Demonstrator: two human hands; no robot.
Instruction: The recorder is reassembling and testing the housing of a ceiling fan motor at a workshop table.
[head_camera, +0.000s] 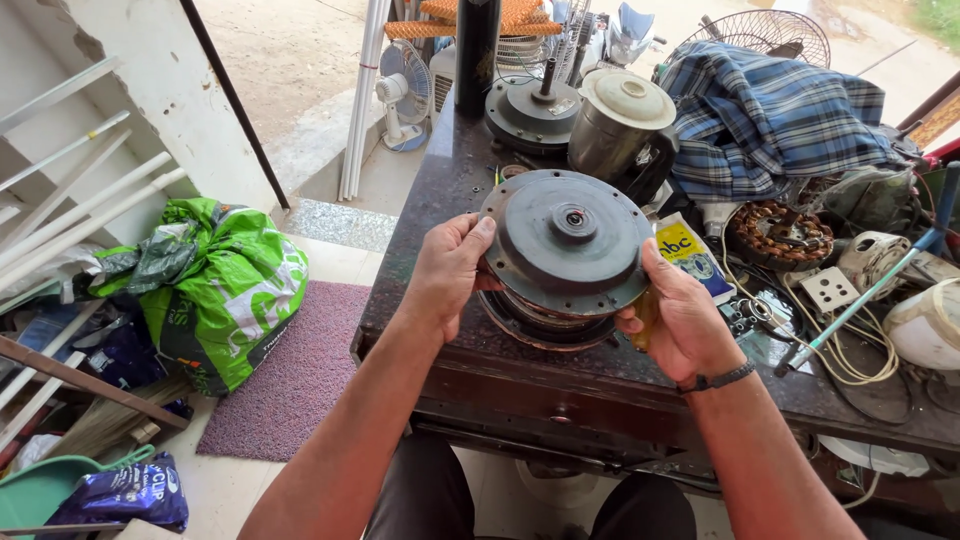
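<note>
Above the near edge of the dark table (440, 190), a grey round motor housing (567, 243) is tilted up toward the camera, so its hub shows. The left hand (447, 272) and right hand (683, 322) clasp opposite rims (each grip wrapped on it), steadying it. Behind the housing stands a metal jug (615, 130).

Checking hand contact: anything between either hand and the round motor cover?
Nothing visible. The left hand and right hand both touch the rim of the grey motor cover directly, one on each side.
</note>
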